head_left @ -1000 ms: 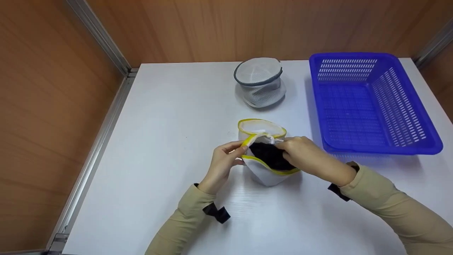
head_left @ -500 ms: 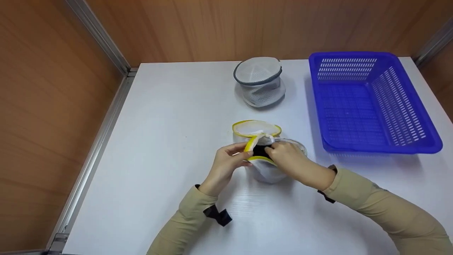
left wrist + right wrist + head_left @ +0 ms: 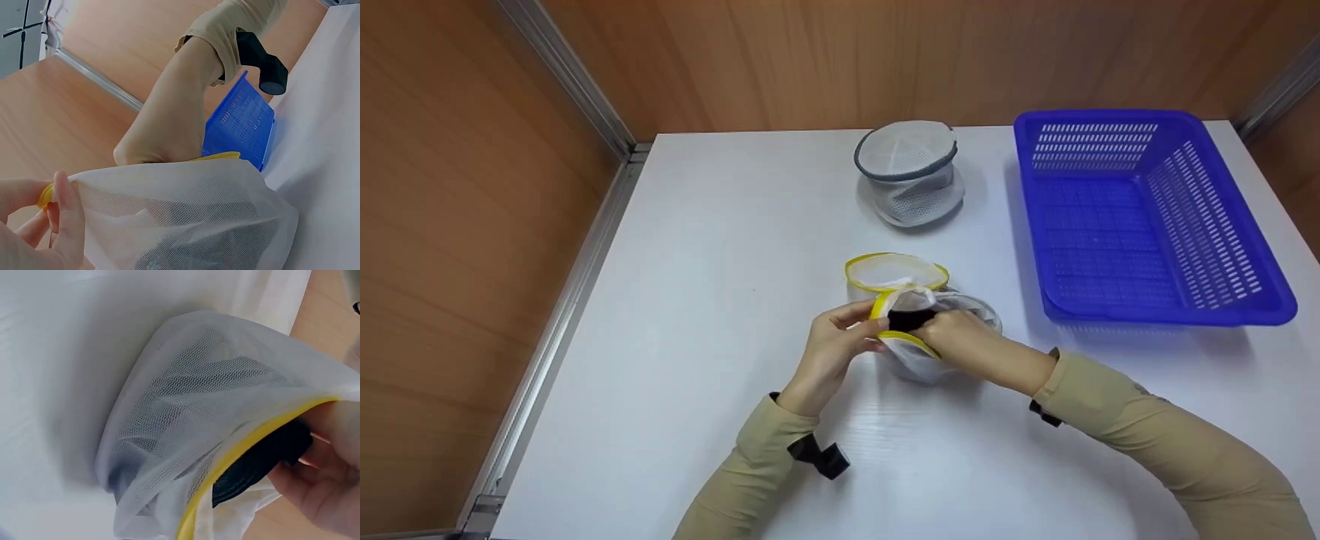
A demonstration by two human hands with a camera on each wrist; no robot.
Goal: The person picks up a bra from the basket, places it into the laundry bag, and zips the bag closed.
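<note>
We are inspecting a white, translucent mesh bag (image 3: 913, 364) with a yellow-trimmed mouth; it is standing on the flat white tabletop (image 3: 720, 247) in front of the person, its mouth facing upward; we are judging the step in hand to be the handling of a black item (image 3: 906, 319) of uncertain kind at that mouth, though we are not determining whether it is going in or coming out; the next move, in our judgement, is calling for a well-spread mouth and a firm hold, so that the yellow trim is not snagging the item.

We are finding the bag's wall thin and creased, with a dark mass showing through the mesh in both wrist views; a round white mesh panel (image 3: 896, 271) with yellow edging is lying just behind the mouth, and we are not making out how it is joined.

The bare left hand (image 3: 836, 337) is pinching the trim at the left side of the mouth; the bare right hand (image 3: 967, 341) is sitting partly inside, its fingers gripping the black item.

Farther out, a rounded pale mesh pouch (image 3: 911, 199) with a dark grey rim is standing beyond the bag, apart from it; a blue rectangular plastic basket (image 3: 1170, 321) with slotted walls is standing to the right, near the bag; brown wood-grained panels (image 3: 810, 67) are rising behind.
</note>
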